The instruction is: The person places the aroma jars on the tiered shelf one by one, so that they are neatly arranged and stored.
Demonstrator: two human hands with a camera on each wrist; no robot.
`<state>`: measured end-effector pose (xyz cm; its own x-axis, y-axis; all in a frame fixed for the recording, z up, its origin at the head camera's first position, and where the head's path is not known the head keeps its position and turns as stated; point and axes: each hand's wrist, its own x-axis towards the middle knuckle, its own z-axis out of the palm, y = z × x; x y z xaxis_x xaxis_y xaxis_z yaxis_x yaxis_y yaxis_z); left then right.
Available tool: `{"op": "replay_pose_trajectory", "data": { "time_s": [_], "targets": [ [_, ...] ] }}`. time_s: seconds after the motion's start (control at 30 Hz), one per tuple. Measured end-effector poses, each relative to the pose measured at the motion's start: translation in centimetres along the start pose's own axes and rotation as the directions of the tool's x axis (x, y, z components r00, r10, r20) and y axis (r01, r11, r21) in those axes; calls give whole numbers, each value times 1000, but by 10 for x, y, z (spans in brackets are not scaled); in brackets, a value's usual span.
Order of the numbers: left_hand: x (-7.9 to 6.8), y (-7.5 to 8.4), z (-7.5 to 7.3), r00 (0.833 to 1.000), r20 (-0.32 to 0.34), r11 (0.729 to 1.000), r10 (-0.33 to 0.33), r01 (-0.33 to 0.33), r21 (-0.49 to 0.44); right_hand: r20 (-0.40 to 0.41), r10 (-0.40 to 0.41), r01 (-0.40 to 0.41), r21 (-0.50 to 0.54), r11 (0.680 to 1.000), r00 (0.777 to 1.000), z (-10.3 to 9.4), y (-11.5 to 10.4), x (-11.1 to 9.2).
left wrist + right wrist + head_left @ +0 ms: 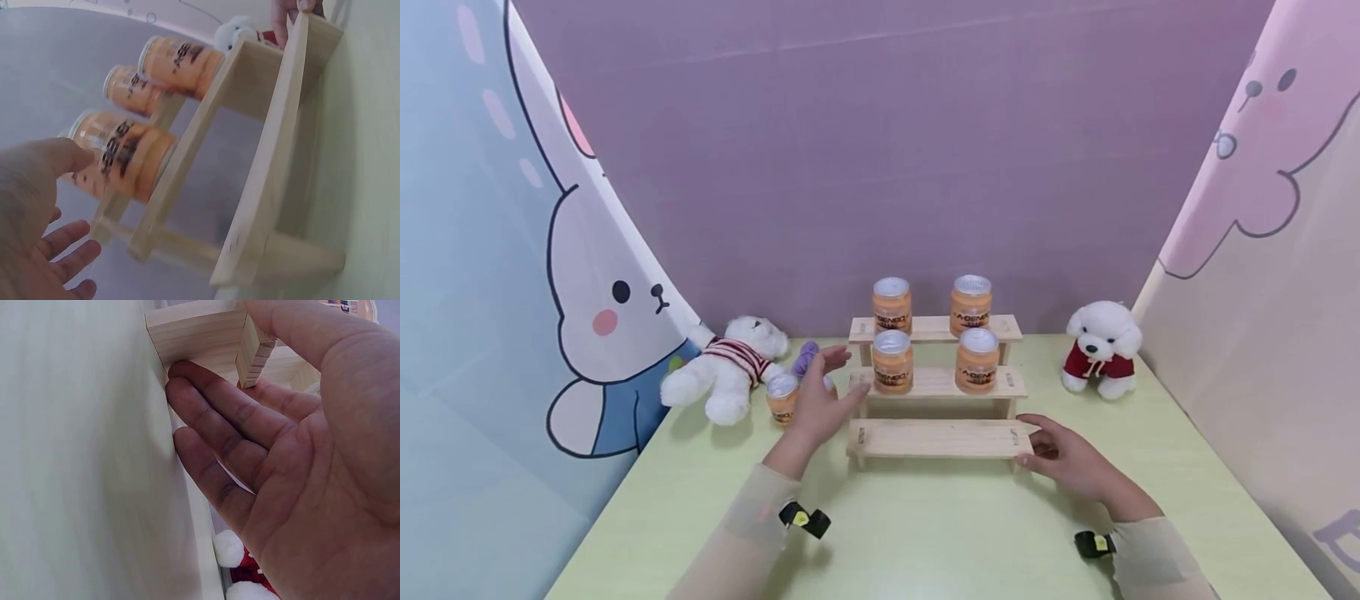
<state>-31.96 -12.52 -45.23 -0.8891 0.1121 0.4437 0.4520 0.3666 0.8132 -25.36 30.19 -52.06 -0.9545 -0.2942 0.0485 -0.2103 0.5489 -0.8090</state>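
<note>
A three-tier wooden stand (pixel 940 439) sits on the table, its lowest board bare. Two orange cans with silver lids, a left one (pixel 892 371) and a right one (pixel 977 371), stand on the middle board. Another pair, one left (pixel 892 310) and one right (pixel 972 310), stands on the top board. My left hand (pixel 820 408) is beside the stand's left end with fingers loosely spread, holding nothing; in the left wrist view its thumb overlaps the near can (pixel 128 156), and contact is unclear. My right hand (pixel 269 437) pinches the lowest board's right end between thumb and index finger.
Left of the stand, an orange can (pixel 781 402) stands on the table; another is mostly hidden behind my left hand. Behind them are a purple object (pixel 805 358) and a white plush bear (pixel 730 371). A plush dog (pixel 1101 350) sits right. Printed curtains enclose the table.
</note>
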Motion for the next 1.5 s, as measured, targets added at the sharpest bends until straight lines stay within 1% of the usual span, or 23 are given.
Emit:
{"op": "replay_pose_trajectory", "data": {
  "time_s": [0.1,0.17,0.23,0.43,0.53,0.63,0.77,0.87,1.07,1.23,1.37,1.5],
  "targets": [
    [-1,-4,-10,1000,-4,1000,4,-4,-14,-1,4,-4,-3,1000,1000,0,-1,-1],
    [-1,-9,-16,1000,-11,1000,5,-5,7,0,7,-7,1,1000,1000,0,-1,-1],
    [-2,-16,-23,1000,-20,1000,8,-7,14,2,3,-3,2,1000,1000,0,0,-1],
    [-5,-40,-46,998,-59,1000,-14,16,22,8,-15,15,1,1000,1000,0,3,-1],
    [-7,-49,-56,996,-88,997,-27,33,69,3,-8,8,0,1000,1000,0,2,0],
    [-8,-58,-62,994,-105,993,-31,43,108,-2,-1,1,-3,1000,1000,0,0,0],
    [-9,-70,-66,993,-116,990,-20,36,134,-4,5,-5,-3,1000,1000,1,0,0],
    [-9,-78,-68,992,-124,990,-17,33,135,0,2,-2,0,1000,1000,1,1,0],
    [-11,-90,-69,991,-112,987,-74,89,134,-3,-4,4,-3,1000,1000,0,0,0],
    [-12,-96,-69,989,-93,980,-114,127,151,-7,-7,6,-10,1000,1000,0,0,-1],
    [-14,-100,-68,992,-81,975,-100,114,193,-3,-20,20,-13,1000,1000,0,2,-1],
    [-13,-105,-66,993,-85,972,-77,94,213,-1,-20,20,-13,1000,1000,0,3,0]
  ]
}}
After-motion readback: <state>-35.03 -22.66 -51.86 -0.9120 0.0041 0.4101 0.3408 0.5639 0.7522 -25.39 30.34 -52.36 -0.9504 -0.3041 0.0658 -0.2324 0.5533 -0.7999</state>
